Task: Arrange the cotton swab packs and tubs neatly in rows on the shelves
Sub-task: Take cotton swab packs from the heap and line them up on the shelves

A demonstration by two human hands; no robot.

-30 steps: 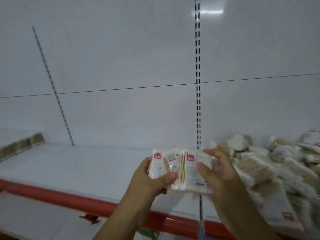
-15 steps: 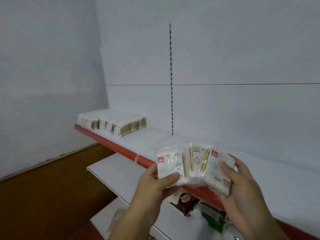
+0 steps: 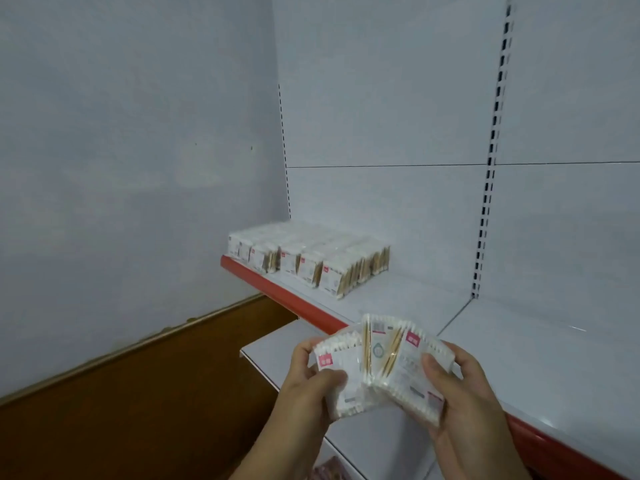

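A fanned bunch of cotton swab packs (image 3: 381, 365), clear bags with wooden sticks and pink labels, is held between both hands in front of the shelf. My left hand (image 3: 308, 389) grips the left side, thumb on the front pack. My right hand (image 3: 460, 393) grips the right side, thumb pressed on the outer pack. Several upright packs stand in tidy rows (image 3: 308, 258) at the far left end of the white shelf (image 3: 502, 348), against the back panel.
The shelf has a red front strip (image 3: 277, 292). A lower white shelf (image 3: 374, 441) juts out below it. A grey wall (image 3: 121, 168) closes the left side, with brown floor (image 3: 138, 393) beneath. Slotted uprights run up the white back panel (image 3: 381, 98).
The view has swung left, away from the loose heap of packs on the right, and closer to the arranged rows. Both hands still hold the fanned packs.
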